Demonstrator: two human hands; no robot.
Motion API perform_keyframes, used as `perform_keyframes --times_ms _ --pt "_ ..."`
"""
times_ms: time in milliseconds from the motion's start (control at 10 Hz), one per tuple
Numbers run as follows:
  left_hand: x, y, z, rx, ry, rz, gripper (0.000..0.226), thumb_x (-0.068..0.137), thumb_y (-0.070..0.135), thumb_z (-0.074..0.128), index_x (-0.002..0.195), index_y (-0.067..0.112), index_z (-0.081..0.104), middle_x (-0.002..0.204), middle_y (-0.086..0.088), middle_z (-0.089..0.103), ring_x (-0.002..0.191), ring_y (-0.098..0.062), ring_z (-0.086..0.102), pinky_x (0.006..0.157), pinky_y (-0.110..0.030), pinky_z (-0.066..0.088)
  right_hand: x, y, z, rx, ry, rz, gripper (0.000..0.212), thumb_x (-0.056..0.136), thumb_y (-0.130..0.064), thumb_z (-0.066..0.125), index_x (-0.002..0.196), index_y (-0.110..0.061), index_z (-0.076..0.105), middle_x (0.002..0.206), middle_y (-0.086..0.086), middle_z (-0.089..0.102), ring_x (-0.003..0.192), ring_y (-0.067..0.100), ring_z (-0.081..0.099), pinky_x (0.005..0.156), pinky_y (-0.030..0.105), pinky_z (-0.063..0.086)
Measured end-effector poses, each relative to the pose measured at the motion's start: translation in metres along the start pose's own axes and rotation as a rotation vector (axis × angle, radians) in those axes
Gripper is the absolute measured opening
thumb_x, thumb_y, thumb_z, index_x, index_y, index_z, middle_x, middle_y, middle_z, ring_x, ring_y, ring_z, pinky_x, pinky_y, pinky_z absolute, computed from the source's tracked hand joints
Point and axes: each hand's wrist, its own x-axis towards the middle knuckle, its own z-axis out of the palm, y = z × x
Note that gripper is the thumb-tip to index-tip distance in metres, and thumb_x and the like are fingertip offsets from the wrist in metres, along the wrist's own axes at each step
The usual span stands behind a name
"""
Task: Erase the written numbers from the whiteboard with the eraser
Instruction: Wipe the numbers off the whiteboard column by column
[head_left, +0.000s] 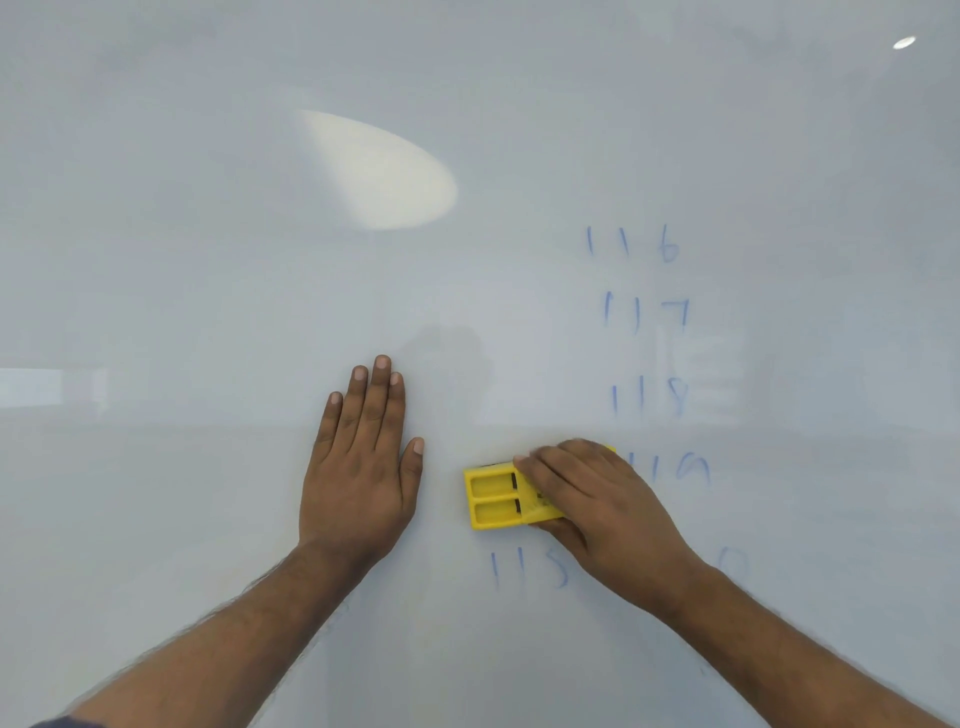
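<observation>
The whiteboard (208, 260) fills the whole view. Blue numbers are written on its right half: 116 (632, 243), 117 (645, 314), 118 (649, 397), 119 (675, 470) and, lower down, 115 (527, 569). A faint digit shows beside my right forearm. My right hand (597, 506) grips the yellow eraser (496, 499) and presses it on the board, just left of 119 and above 115. My left hand (363, 457) lies flat on the board with fingers together, holding nothing, left of the eraser.
A bright oval light reflection (382, 171) sits on the board's upper middle, and a small one (904, 42) at the top right. Both forearms reach in from the bottom edge.
</observation>
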Motion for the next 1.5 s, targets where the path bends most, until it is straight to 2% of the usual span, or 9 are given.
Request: perform_keyframes --times_ms 300,500,700,800,1000,1100,1300,1500 --pt "-0.012 0.001 0.004 0.006 -0.002 0.008 0.063 0.104 0.034 0.029 0.159 0.006 0.019 0.169 -0.01 0.015 0.157 -0.025 0.011 0.127 -0.046 0.014 0.044 0.01 -0.005 0.085 0.118 0.156 0.05 0.091 -0.03 0.064 0.135 -0.009 0.051 0.123 0.008 0.061 0.11 0.031 0.057 0.097 0.043 0.044" --pt "-0.019 0.002 0.003 -0.004 -0.015 0.006 0.063 0.103 0.034 0.031 0.159 0.006 0.019 0.169 -0.01 0.015 0.157 -0.025 0.011 0.127 -0.046 0.015 0.014 -0.017 0.013 0.082 0.104 0.081 0.047 0.093 -0.031 0.062 0.133 -0.01 0.052 0.123 0.008 0.061 0.11 0.03 0.057 0.099 0.042 0.044" --pt "-0.023 0.001 0.001 -0.011 -0.02 0.038 0.063 0.103 0.035 0.031 0.158 0.006 0.021 0.168 -0.009 0.016 0.157 -0.024 0.012 0.126 -0.046 0.016 -0.027 -0.014 0.015 -0.013 -0.036 -0.069 0.04 0.096 -0.033 0.051 0.131 -0.012 0.052 0.121 0.003 0.061 0.107 0.025 0.056 0.096 0.037 0.044" --pt "-0.025 0.0 0.002 -0.006 -0.019 0.035 0.063 0.104 0.035 0.031 0.158 0.006 0.021 0.168 -0.009 0.015 0.157 -0.024 0.011 0.126 -0.046 0.016 -0.03 -0.003 0.008 -0.043 -0.073 -0.083 0.041 0.096 -0.034 0.051 0.131 -0.013 0.052 0.121 0.003 0.061 0.106 0.025 0.056 0.096 0.037 0.044" --pt "-0.029 0.002 0.003 0.002 -0.028 0.034 0.063 0.104 0.034 0.03 0.158 0.005 0.02 0.168 -0.01 0.015 0.157 -0.025 0.012 0.127 -0.046 0.015 -0.005 -0.003 0.006 0.054 0.061 0.165 0.046 0.095 -0.036 0.056 0.133 -0.011 0.052 0.121 0.006 0.061 0.108 0.029 0.057 0.096 0.036 0.043" --pt "-0.032 0.0 0.003 -0.005 -0.034 0.046 0.063 0.104 0.035 0.031 0.159 0.005 0.019 0.168 -0.011 0.015 0.157 -0.025 0.011 0.127 -0.045 0.013 0.0 -0.02 0.016 0.097 0.07 0.158 0.045 0.095 -0.034 0.056 0.133 -0.01 0.051 0.122 0.007 0.061 0.109 0.03 0.056 0.096 0.041 0.044" --pt "-0.036 0.0 0.003 -0.011 -0.045 0.057 0.064 0.104 0.035 0.031 0.159 0.006 0.017 0.169 -0.01 0.013 0.157 -0.025 0.009 0.128 -0.044 0.01 -0.038 -0.041 0.03 0.077 -0.017 0.034 0.042 0.093 -0.027 0.06 0.131 -0.011 0.051 0.119 0.005 0.06 0.105 0.028 0.055 0.096 0.039 0.043" --pt "-0.04 -0.001 0.003 -0.02 -0.057 0.05 0.064 0.104 0.036 0.029 0.159 0.006 0.017 0.169 -0.009 0.012 0.157 -0.025 0.008 0.128 -0.044 0.009 -0.078 -0.033 0.025 0.002 -0.13 -0.028 0.041 0.09 -0.02 0.063 0.128 -0.011 0.053 0.118 0.003 0.06 0.102 0.027 0.056 0.092 0.039 0.046"
